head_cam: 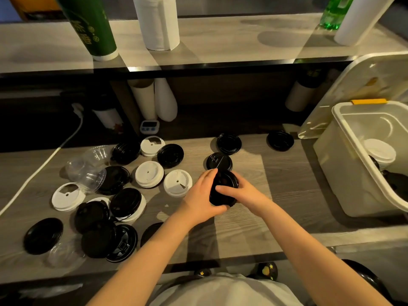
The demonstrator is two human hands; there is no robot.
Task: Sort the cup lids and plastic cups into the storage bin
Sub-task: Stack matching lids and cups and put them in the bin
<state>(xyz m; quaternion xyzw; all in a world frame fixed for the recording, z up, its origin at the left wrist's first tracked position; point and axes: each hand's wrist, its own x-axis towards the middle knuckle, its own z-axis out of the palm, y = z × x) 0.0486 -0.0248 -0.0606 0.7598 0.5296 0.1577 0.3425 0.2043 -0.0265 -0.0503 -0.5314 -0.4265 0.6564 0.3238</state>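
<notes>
Left hand (202, 193) and right hand (244, 192) grip tilted black lids (228, 181).

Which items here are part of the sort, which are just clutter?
Job: held black lids, left hand, right hand, loose black lids, white lids, clear cups, storage bin.
Clutter: paper towel roll, timer, green bottle, white cable.

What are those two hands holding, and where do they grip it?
They hold black cup lids, seemingly a small stack. The left hand grips the left edge; the right hand grips the right edge, its thumb lying across the top.
</notes>
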